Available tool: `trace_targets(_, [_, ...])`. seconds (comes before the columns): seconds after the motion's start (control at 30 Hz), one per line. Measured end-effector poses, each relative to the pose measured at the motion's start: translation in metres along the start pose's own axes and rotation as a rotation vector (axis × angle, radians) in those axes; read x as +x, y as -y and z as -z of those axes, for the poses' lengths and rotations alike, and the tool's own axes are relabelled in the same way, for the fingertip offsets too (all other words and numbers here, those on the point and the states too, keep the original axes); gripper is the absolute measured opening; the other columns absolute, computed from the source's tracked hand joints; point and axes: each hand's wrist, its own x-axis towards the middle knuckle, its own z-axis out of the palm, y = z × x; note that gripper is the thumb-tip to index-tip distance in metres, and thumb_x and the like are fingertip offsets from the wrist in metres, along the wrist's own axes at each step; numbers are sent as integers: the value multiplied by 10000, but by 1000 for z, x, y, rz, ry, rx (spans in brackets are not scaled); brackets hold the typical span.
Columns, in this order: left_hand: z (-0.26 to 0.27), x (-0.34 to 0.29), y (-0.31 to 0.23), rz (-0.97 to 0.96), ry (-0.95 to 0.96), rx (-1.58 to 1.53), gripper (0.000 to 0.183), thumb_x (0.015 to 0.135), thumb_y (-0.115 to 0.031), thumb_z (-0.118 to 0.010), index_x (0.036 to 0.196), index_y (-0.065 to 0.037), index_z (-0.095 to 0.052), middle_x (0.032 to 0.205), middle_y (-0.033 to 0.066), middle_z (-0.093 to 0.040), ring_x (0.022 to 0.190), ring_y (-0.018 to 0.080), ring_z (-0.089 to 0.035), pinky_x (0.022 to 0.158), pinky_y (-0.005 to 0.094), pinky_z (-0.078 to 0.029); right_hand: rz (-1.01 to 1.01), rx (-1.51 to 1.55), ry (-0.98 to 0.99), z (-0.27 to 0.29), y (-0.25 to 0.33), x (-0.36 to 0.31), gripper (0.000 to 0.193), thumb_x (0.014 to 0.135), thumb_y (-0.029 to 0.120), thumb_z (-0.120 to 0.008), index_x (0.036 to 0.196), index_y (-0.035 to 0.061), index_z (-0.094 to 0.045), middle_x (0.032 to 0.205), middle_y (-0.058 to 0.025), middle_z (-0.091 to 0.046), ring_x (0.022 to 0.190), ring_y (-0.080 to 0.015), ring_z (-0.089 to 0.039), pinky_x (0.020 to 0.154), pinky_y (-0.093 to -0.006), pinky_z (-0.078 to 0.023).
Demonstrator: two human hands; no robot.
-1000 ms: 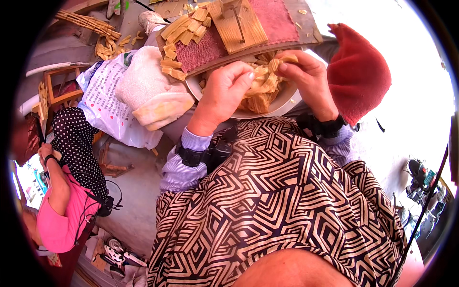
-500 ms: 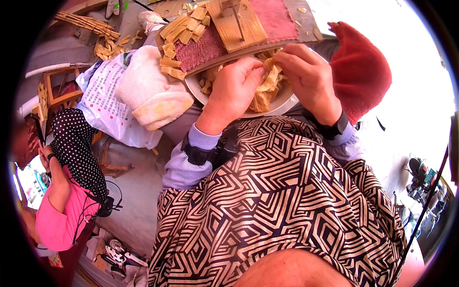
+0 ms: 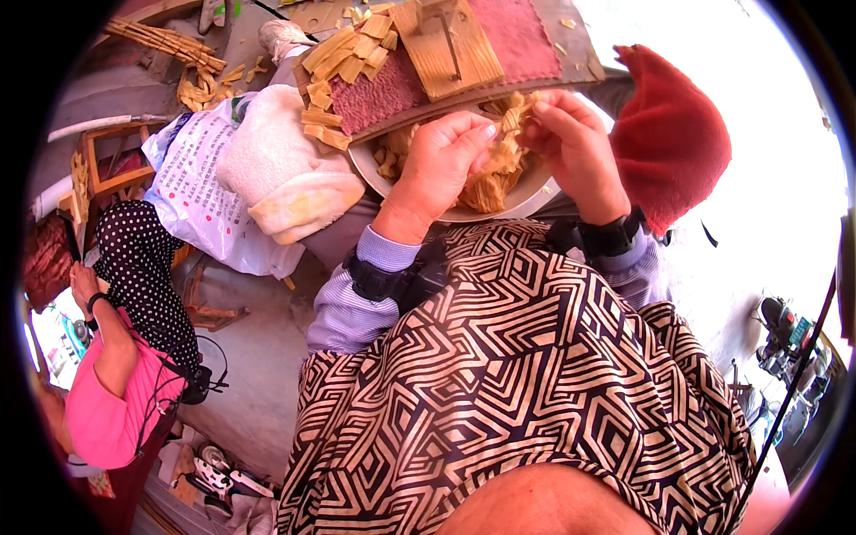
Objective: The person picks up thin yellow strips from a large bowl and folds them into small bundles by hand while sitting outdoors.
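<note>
Both of my hands work close together above a pale round bowl [image 3: 537, 198] at my lap. Its contents look like pale yellow, leafy or woody strips; their exact kind is unclear. My left hand [image 3: 439, 165] has thumb and fingers pinched at the left of a crinkled yellow strip [image 3: 506, 153]. On the strip's upper right, my right hand [image 3: 578, 147] pinches it between thumb and fingertips. The strip's lower part hangs into the bowl. Just beyond lies a board [image 3: 406, 117] bearing a maroon cloth [image 3: 383, 89] and a wooden block [image 3: 443, 49] with a metal rod.
Short flat yellow pieces [image 3: 349, 53] are heaped on the board's left. A white towel [image 3: 267, 152] and a printed plastic bag [image 3: 201, 183] lie left of the bowl, a red towel [image 3: 669, 134] right. Farther left sits another person in pink [image 3: 98, 392]. Motorbikes [image 3: 789, 334] stand at far right.
My right hand has come slightly lower, its fingers more curled on the strip. My left hand has shifted a little right. The board and bowl appear slightly lower in view.
</note>
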Motion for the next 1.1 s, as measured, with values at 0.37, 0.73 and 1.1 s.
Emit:
trace_targets(0.37, [-4,-6,-15,-641,-208,1036,91,867,-126,-628,925,-57,-614,778,116,-640,688,298,-627,583,339,-484,795,-1039,164,-9,41,-2,233,826,96,-664,1053,45,-648,821,-89,-665,774,-238,-650,667,-299,-509])
trace_targets(0.73, [6,-13,-21,-679,-167,1184,80,827,-111,-659,876,-68,-613,723,125,-615,643,328,-607,546,370,-468,848,-1528,273,-22,58,-13,380,738,153,-711,1105,116,-619,1110,-42,-620,1067,-271,-553,903,-401,-427])
trace_targets(1.1, [28,-4,-26,-247,78,486,161,929,-136,-595,970,13,-641,720,-22,-556,675,64,-504,616,221,-436,66,-896,498,-17,61,7,153,923,156,-581,912,6,-607,634,9,-523,595,-68,-487,539,-238,-428])
